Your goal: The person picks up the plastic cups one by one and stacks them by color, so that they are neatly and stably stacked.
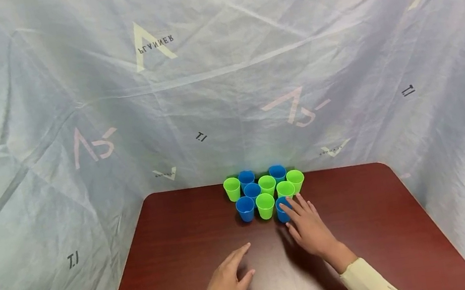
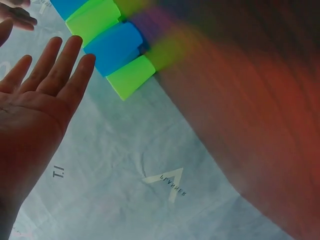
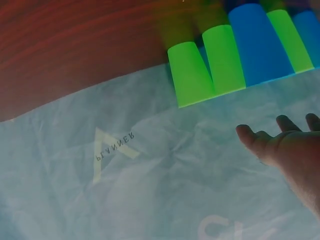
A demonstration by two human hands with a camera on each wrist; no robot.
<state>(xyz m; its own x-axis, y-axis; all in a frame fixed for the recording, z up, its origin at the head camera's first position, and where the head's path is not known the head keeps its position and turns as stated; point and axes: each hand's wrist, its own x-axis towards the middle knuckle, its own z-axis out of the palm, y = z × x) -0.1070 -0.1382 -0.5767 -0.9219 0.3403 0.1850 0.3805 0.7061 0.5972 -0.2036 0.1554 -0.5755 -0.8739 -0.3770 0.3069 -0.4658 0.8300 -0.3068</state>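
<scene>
Several small blue and green cups stand upright, mouths up, in a close group at the far side of the table. My right hand (image 1: 310, 228) is over the front right blue cup (image 1: 282, 215), its fingers extended and partly hiding the rim. In the right wrist view, a gap shows between that hand (image 3: 295, 155) and the blue cup (image 3: 260, 47). My left hand (image 1: 226, 283) hovers nearer, left of centre, fingers extended and holding nothing. The front left blue cup (image 1: 245, 209) and the front green cup (image 1: 265, 206) stand beyond it.
The cups stand on a dark red-brown wooden table (image 1: 176, 253) with rounded far corners. A grey printed sheet (image 1: 226, 105) hangs behind the table and along both sides. The rear blue cups (image 1: 246, 179) are close to the far edge.
</scene>
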